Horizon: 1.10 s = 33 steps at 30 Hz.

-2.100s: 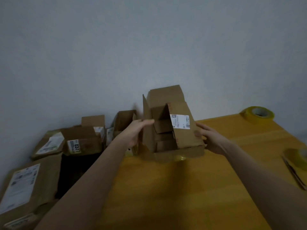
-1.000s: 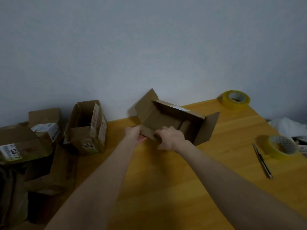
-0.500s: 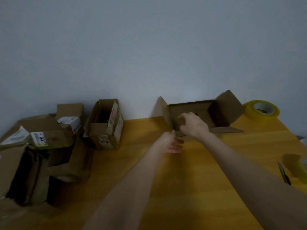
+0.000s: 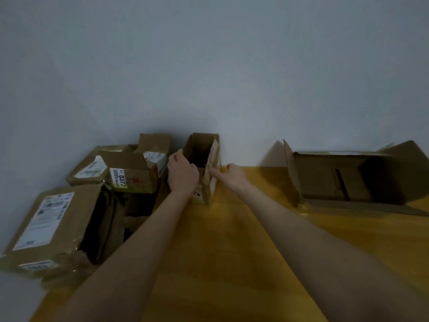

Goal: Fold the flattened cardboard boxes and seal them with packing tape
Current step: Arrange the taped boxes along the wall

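A small brown cardboard box (image 4: 202, 151) stands open-topped at the table's far edge by the wall, a labelled flap along its right side. My left hand (image 4: 182, 174) grips its left wall, fingers curled over the near rim. My right hand (image 4: 233, 176) reaches in from the right, its straight index finger touching the labelled flap. A larger cardboard box (image 4: 329, 180) lies on its side to the right, open toward me with flaps spread, and neither hand touches it. No packing tape is in view.
A heap of used cardboard boxes sits left of the table, among them one labelled 0377 (image 4: 130, 176) and a big flattened one (image 4: 53, 226). The yellow wooden table (image 4: 232, 256) stretches toward me under both forearms. A plain wall stands behind.
Both hands have left the larger box, which now lies on its side at the right. They moved left to the small open box, and my view swung left; the tape rolls are out of frame.
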{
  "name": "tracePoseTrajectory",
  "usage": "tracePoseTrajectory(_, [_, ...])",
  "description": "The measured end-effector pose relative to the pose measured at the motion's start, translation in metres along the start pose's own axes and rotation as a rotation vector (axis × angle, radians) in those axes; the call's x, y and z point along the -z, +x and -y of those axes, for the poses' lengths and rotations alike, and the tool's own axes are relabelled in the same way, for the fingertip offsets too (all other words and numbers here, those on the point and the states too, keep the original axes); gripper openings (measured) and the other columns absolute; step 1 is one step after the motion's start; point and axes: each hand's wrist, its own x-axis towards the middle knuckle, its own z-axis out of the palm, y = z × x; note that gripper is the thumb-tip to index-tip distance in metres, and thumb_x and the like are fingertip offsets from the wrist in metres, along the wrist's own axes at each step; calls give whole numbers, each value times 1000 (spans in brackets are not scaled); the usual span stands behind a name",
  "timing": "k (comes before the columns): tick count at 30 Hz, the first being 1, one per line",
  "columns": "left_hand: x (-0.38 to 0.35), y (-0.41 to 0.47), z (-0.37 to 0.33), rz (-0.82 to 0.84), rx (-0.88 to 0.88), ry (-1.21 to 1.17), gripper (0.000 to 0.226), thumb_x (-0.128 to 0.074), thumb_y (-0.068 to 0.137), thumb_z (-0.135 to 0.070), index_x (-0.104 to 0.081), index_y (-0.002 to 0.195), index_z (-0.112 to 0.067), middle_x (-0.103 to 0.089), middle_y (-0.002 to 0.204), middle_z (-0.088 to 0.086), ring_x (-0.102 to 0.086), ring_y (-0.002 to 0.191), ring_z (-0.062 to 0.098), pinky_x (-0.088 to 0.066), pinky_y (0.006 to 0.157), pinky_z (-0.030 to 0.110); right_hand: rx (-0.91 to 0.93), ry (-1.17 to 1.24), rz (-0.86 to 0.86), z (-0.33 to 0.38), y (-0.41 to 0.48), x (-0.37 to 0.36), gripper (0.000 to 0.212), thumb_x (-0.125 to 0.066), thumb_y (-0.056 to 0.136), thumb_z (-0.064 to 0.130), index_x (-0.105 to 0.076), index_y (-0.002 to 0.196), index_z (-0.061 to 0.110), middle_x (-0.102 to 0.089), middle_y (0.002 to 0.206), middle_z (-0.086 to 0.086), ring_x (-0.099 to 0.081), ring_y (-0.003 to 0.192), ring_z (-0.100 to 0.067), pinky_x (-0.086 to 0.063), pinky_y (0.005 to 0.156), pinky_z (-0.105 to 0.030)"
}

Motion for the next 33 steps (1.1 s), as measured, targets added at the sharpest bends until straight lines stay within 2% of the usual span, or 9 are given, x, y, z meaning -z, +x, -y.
tracePoseTrajectory(5, [-2, 35, 17, 93, 27, 222, 55, -43, 99, -28, -26, 145, -4, -43, 141, 19, -44, 128, 34, -41, 101, 46, -22, 100, 54, 4, 21, -29, 59, -55, 92, 51, -56, 128, 5, -62, 125, -14, -59, 112, -30, -50, 95, -42])
tracePoseTrajectory(9, [-4, 42, 16, 207, 67, 310, 21, -44, 97, -28, -53, 100, -9, -63, 105, 13, -60, 92, 28, -51, 76, 37, -60, 132, 30, 6, 29, -36, 64, -55, 90, 56, -51, 129, 6, -60, 123, -12, -57, 112, -30, -50, 91, -38])
tracePoseTrajectory(11, [-7, 41, 16, 196, 53, 288, 20, -42, 98, -23, -51, 87, -10, -63, 96, 12, -61, 85, 26, -48, 67, 34, -60, 14, -9, 4, 32, -33, 44, -57, 92, 48, -57, 112, 9, -61, 110, -7, -58, 98, -24, -51, 81, -35])
tracePoseTrajectory(14, [-13, 38, 11, 207, 18, 174, 21, -41, 97, -18, -59, 101, -8, -63, 104, 14, -60, 93, 29, -50, 74, 37, -98, -324, -140, -7, 26, -13, 15, -55, 92, 29, -52, 84, 17, -62, 94, -5, -57, 79, -21, -49, 63, -31])
tracePoseTrajectory(16, [-21, 28, 0, 263, -11, 93, 21, -42, 97, -17, -61, 103, -8, -64, 104, 14, -60, 90, 27, -46, 71, 33, -138, -530, -224, -13, 11, 8, 14, -55, 92, 31, -53, 93, 17, -59, 92, -4, -55, 77, -19, -42, 57, -28])
tracePoseTrajectory(20, [-44, -6, -46, 372, -25, -55, 23, -43, 100, -17, -60, 110, -6, -60, 91, 7, -63, 82, 24, -53, 71, 34, -62, -646, -402, -27, -12, 53, 43, -56, 93, 29, -43, 132, 14, -46, 130, -11, -45, 119, -29, -47, 82, -38])
tracePoseTrajectory(23, [-62, -28, -83, 498, 25, -165, 33, -41, 102, -18, -54, 127, -1, -61, 115, 15, -66, 90, 32, -56, 79, 38, -35, -630, -414, -33, -23, 74, 43, -52, 94, 24, -40, 134, 16, -40, 137, -12, -39, 124, -31, -48, 88, -40])
tracePoseTrajectory(27, [-66, -54, -102, 765, 63, -429, 36, -37, 103, -22, -51, 133, -7, -60, 121, 15, -60, 108, 31, -54, 89, 44, -23, -543, -467, -47, -30, 88, 43, -46, 95, 18, -40, 137, 18, -37, 139, -11, -37, 126, -31, -46, 95, -42])
tracePoseTrajectory(33, [12, -41, -72, 82, -277, -224, 30, -44, 100, -15, -58, 126, -10, -62, 121, 5, -55, 112, 18, -41, 91, 24, 72, -285, -412, -18, -20, 56, 42, -50, 96, 19, -42, 138, 17, -42, 138, -11, -46, 123, -29, -46, 97, -40])
